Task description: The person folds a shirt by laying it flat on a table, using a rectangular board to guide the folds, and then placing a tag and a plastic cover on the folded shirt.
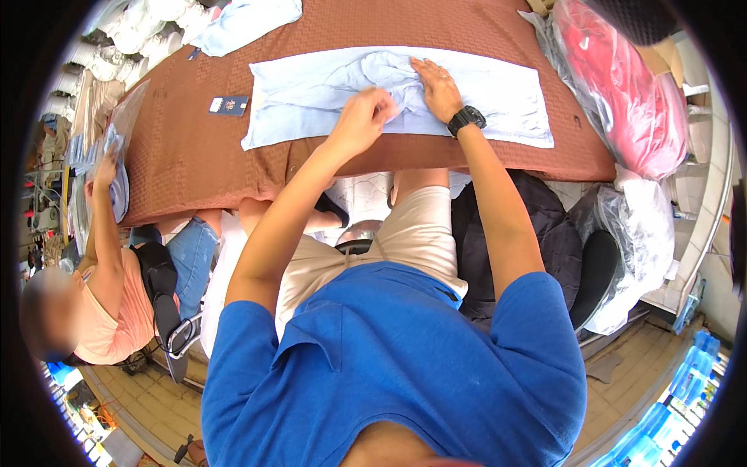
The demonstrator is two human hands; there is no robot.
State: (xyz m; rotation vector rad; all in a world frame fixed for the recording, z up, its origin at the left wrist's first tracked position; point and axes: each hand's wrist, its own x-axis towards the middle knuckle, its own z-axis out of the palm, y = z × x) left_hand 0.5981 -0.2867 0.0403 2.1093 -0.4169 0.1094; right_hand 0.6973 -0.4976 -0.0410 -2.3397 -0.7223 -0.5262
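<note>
A light blue garment (506, 101) lies spread lengthwise on the brown-covered table (187, 156), bunched and wrinkled in its middle. My right hand (438, 89), with a black watch on its wrist, rests flat on the wrinkled part, fingers stretched out. Just left of it is my left hand (362, 118), over the garment's near half. Its fingers are curled in and partly blurred; whatever is between them cannot be made out. A dark blue card tag (228, 106) sits on the table by the garment's left end.
Another light blue garment (249, 25) lies at the far left. At the right are red clothes in clear plastic (622, 93) and a clear plastic bag (634, 241). A co-worker (117, 303) sits at the left, handling a plastic-wrapped garment (128, 117). A black bag (513, 241) is beside my leg.
</note>
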